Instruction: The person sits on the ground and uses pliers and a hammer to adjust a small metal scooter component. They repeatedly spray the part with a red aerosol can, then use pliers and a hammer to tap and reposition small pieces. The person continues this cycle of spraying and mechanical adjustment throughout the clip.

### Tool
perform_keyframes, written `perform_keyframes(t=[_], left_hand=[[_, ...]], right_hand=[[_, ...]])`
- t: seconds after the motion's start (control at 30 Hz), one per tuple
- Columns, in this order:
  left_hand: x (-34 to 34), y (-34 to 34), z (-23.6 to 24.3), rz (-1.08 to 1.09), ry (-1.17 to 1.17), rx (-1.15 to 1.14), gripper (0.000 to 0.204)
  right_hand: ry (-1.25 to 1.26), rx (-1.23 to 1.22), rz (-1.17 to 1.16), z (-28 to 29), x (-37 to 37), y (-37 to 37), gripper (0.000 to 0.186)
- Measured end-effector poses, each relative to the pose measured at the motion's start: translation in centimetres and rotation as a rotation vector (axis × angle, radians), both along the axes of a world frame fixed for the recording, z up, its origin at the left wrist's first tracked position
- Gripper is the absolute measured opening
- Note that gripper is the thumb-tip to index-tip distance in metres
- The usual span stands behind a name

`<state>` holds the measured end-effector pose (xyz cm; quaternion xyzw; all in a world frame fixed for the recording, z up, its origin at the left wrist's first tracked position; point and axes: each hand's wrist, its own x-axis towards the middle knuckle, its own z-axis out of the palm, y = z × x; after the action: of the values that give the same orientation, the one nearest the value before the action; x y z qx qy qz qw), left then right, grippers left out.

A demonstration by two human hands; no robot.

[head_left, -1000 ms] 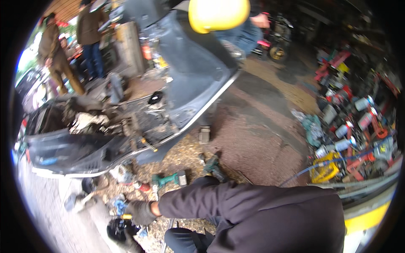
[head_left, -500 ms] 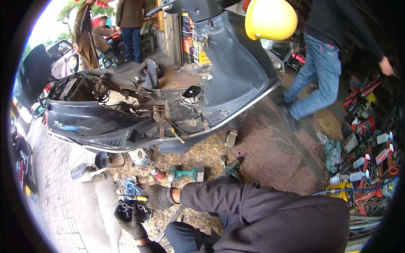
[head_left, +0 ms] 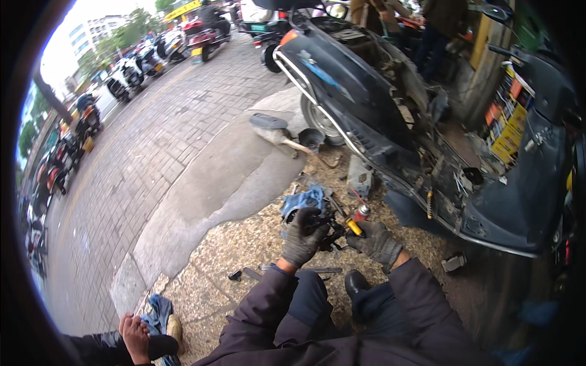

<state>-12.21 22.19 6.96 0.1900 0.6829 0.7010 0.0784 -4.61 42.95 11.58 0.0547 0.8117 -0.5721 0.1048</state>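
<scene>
Both my hands wear dark grey work gloves. My left hand [head_left: 303,236] is closed on the near side of a dark metal engine part [head_left: 331,233], low above the ground between my knees. My right hand [head_left: 377,244] grips a screwdriver with a yellow handle [head_left: 354,227]. Its shaft points up and left past the part; I cannot tell whether the tip touches anything. Just beyond the part lies a crumpled blue rag [head_left: 305,200]. Next to the right hand stands a red spray can [head_left: 362,211] with a thin red straw.
A stripped black scooter [head_left: 366,100] fills the right side. Near its wheel lie an exhaust muffler [head_left: 271,131], a black round cup [head_left: 311,139] and a grey metal cover [head_left: 360,177]. Long metal tools [head_left: 305,269] lie before my knees. Another person's hand [head_left: 134,335] shows at lower left.
The view has swung left, bringing the street and parked scooters in. My hands still hold the engine part and the screwdriver. The screwdriver's shaft now points more away from me.
</scene>
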Motion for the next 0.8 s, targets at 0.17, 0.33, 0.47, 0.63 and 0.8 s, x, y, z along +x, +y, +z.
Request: perform_keyframes(t=[0.17,0.33,0.47,0.63,0.8], left_hand=[[0.5,-0.7,-0.7,0.034,0.07,0.069,0.037],[0.5,-1.7,-1.1,0.01,0.127,0.078,0.037],[0.6,-2.2,-0.6,0.06,-0.093,0.115,0.044],[0.4,-2.4,-0.4,0.091,-0.184,0.11,0.043],[0.7,-2.5,-0.4,0.047,-0.229,0.16,0.042]], right_hand=[[-0.101,-0.309,-0.076,-0.8,-0.4,-0.7,0.03],[-0.038,-0.095,0.026,-2.1,-1.0,-0.4,0.031],[0.016,-0.129,0.025,-3.0,-1.2,-0.2,0.035],[0.038,-0.058,0.043,-3.3,-1.2,0.1,0.037],[0.087,-0.168,-0.065,-3.1,-1.5,0.3,0.033]])
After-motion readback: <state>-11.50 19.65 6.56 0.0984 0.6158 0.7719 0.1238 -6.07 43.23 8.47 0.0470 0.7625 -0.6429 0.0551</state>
